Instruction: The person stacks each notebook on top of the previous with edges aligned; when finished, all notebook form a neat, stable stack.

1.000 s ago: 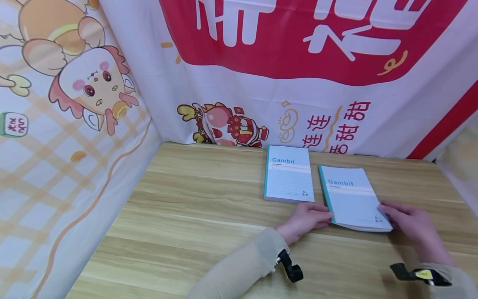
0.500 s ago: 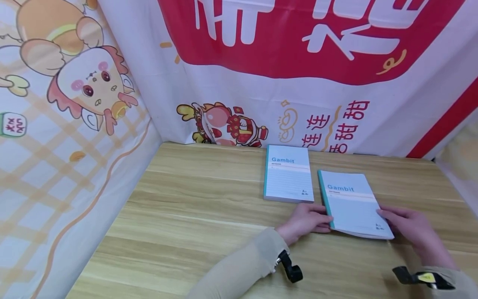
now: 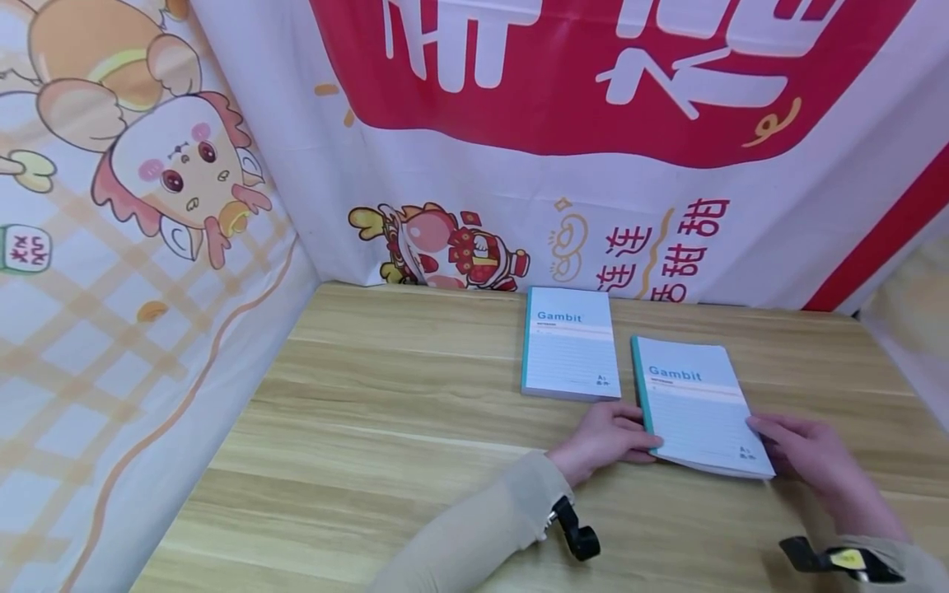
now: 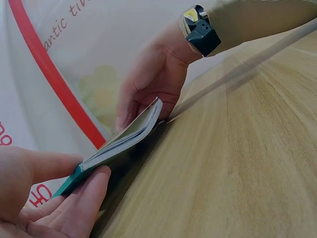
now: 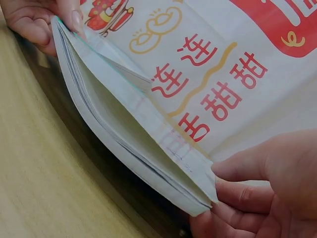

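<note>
A light blue Gambit notebook (image 3: 697, 408) with a teal spine is held between both hands on the right of the wooden table. My left hand (image 3: 604, 436) pinches its spine near the front corner, thumb on the cover and fingers underneath. On the opposite edge, my right hand (image 3: 804, 453) grips the front right corner. Both wrist views show the notebook (image 4: 124, 141) raised over the tabletop, its pages bowed and the cover (image 5: 143, 106) parted slightly from them. A second Gambit notebook (image 3: 569, 342) lies flat just left of it, close to the back edge.
The wooden table (image 3: 371, 428) extends to the left and front. A white cloth backdrop (image 3: 460, 173) with red print hangs at its back edge. Another printed cloth (image 3: 148, 329) borders the left side.
The held notebook has shifted slightly toward me, with both hands still on it. The other notebook has stayed where it lies.
</note>
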The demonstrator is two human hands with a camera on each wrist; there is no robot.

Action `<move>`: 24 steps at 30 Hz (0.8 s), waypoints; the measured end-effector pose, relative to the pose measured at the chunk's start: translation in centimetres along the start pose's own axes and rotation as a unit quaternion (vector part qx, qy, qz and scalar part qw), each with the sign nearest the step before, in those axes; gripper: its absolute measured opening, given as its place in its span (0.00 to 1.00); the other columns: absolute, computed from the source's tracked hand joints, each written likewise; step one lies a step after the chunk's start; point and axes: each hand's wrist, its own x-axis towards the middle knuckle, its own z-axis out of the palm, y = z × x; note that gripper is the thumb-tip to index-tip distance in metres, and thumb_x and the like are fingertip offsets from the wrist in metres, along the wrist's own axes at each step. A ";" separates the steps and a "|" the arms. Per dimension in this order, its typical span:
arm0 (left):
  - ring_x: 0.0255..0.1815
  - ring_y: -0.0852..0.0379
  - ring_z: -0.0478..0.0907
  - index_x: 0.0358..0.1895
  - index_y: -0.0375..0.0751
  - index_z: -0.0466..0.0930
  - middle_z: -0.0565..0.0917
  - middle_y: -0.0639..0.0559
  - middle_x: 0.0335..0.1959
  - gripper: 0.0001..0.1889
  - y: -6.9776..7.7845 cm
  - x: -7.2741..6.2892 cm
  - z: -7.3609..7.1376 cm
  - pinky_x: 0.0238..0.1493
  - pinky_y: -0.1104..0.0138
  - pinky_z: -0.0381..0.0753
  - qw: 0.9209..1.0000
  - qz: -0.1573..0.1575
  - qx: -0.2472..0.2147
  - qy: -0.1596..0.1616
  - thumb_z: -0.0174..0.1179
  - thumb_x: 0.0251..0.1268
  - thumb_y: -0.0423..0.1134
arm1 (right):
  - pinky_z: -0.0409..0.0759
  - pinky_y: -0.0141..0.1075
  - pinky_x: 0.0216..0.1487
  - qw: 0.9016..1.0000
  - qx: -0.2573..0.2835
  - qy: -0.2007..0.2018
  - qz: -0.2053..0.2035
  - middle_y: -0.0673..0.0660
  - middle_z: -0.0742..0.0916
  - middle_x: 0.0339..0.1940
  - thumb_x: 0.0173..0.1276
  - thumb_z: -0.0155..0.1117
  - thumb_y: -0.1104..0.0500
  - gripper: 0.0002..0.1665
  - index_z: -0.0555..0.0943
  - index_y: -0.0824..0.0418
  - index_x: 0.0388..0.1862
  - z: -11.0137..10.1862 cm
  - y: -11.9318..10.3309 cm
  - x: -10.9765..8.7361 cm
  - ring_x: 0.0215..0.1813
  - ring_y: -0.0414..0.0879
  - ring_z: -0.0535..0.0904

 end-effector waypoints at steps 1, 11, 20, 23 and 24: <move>0.36 0.47 0.88 0.55 0.34 0.80 0.88 0.44 0.35 0.19 0.0 0.0 0.0 0.39 0.60 0.89 1.000 0.000 0.000 0.000 0.69 0.60 0.22 | 0.84 0.39 0.40 1.000 0.001 0.000 -0.003 0.66 0.84 0.57 0.74 0.56 0.32 0.52 0.63 0.75 0.75 0.0 0.0 0.0 0.46 0.43 0.82; 0.36 0.45 0.88 0.55 0.32 0.80 0.87 0.44 0.34 0.20 0.1 0.1 0.1 0.38 0.61 0.89 1.000 0.003 0.003 0.005 0.67 0.60 0.20 | 0.85 0.37 0.41 1.000 -0.012 -0.004 -0.023 0.75 0.77 0.65 0.74 0.61 0.35 0.53 0.60 0.76 0.76 0.1 0.3 -0.3 0.46 0.42 0.83; 0.34 0.48 0.86 0.56 0.34 0.79 0.83 0.46 0.36 0.21 0.7 -0.4 -0.4 0.35 0.62 0.89 0.999 0.026 0.021 0.027 0.67 0.60 0.19 | 0.85 0.36 0.42 0.999 0.011 0.021 -0.033 0.74 0.72 0.71 0.72 0.59 0.31 0.54 0.60 0.71 0.78 0.9 0.0 -0.8 0.46 0.38 0.82; 0.34 0.49 0.86 0.56 0.35 0.80 0.82 0.46 0.37 0.21 1.0 -0.6 -0.9 0.35 0.63 0.89 0.999 0.037 0.018 0.025 0.67 0.59 0.18 | 0.86 0.35 0.43 0.999 0.023 0.027 -0.041 0.73 0.71 0.72 0.71 0.59 0.30 0.55 0.60 0.69 0.78 1.3 -0.3 -1.1 0.46 0.35 0.82; 0.35 0.49 0.86 0.56 0.35 0.79 0.82 0.46 0.37 0.21 1.1 -0.7 -1.1 0.36 0.63 0.89 0.999 0.041 0.016 0.021 0.67 0.60 0.19 | 0.86 0.35 0.43 0.998 0.028 0.028 -0.043 0.73 0.72 0.72 0.71 0.59 0.30 0.55 0.60 0.69 0.79 1.4 -0.5 -1.2 0.45 0.35 0.82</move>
